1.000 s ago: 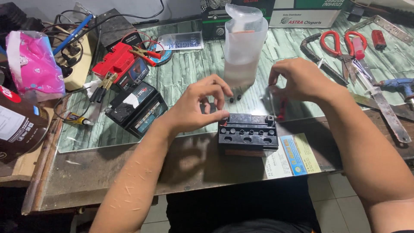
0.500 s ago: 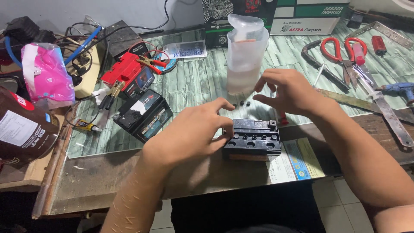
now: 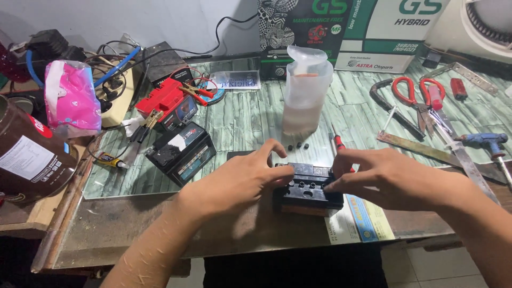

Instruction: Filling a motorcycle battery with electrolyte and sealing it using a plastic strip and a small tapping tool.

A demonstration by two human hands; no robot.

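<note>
A small black battery (image 3: 309, 193) with a row of round filler holes on top sits at the near edge of the workbench. My left hand (image 3: 242, 178) rests against its left top edge, fingers curled onto the lid. My right hand (image 3: 381, 176) comes in from the right, fingertips pressing on the top right corner. Three tiny black caps (image 3: 298, 146) lie on the glass just behind the battery. A translucent plastic jug (image 3: 305, 90) of clear liquid stands behind them. A red-handled screwdriver (image 3: 338, 144) lies beside my right hand.
Another black battery (image 3: 181, 151) and a red one with clips (image 3: 169, 101) lie to the left. Red-handled scissors (image 3: 424, 98), metal strips and a blue tool (image 3: 488, 141) are on the right. A pink bag (image 3: 72, 98), brown bottle (image 3: 29, 152) and cardboard boxes (image 3: 352, 29) ring the bench.
Both hands have come down from the area near the jug onto the battery's top. The camera view has shifted, so the bench sits lower in the picture.
</note>
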